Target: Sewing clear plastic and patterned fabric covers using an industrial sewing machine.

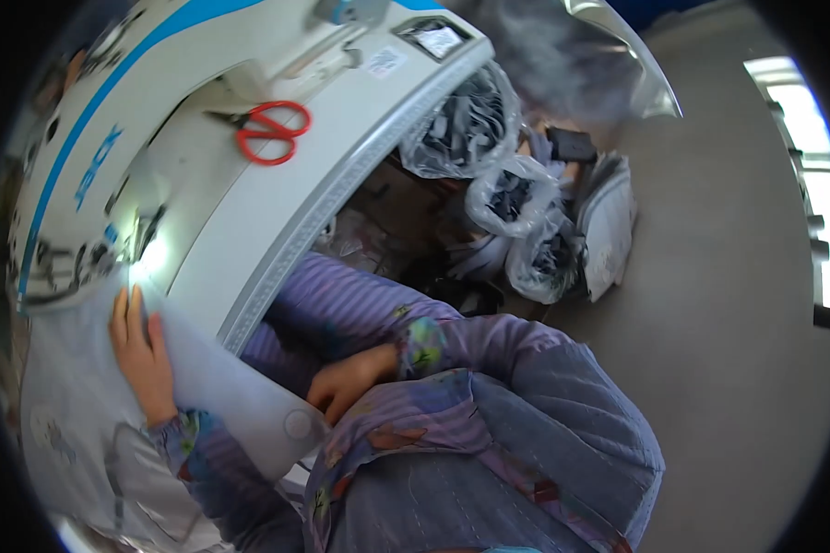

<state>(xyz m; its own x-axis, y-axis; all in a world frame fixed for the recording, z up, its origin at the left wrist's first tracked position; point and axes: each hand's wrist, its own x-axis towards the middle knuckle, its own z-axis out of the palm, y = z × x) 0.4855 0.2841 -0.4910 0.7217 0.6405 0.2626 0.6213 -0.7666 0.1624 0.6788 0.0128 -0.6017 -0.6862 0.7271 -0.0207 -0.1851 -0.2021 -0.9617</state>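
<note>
My left hand (143, 355) lies flat with fingers stretched out on pale, thin material (74, 369), just in front of the lit needle area of a white sewing machine (171, 69) with a blue stripe. Nothing is gripped in it. Down by my lap, my right hand (352, 378) has its fingers bent and pressed together beside the rounded end of the pale work surface (249, 405). Its fingertips are partly hidden, so whatever they hold cannot be made out. Red-handled scissors (272, 132) rest on the machine bed, their dark blades pointing left.
Beyond the ruler-marked table edge (295, 221), clear plastic bags (461, 120) of dark fabric pieces stand low down. A stack of pale pieces (607, 226) is beside them. Shiny silver sheeting (650, 69) hangs at the top. Grey floor (719, 323) stretches along the right.
</note>
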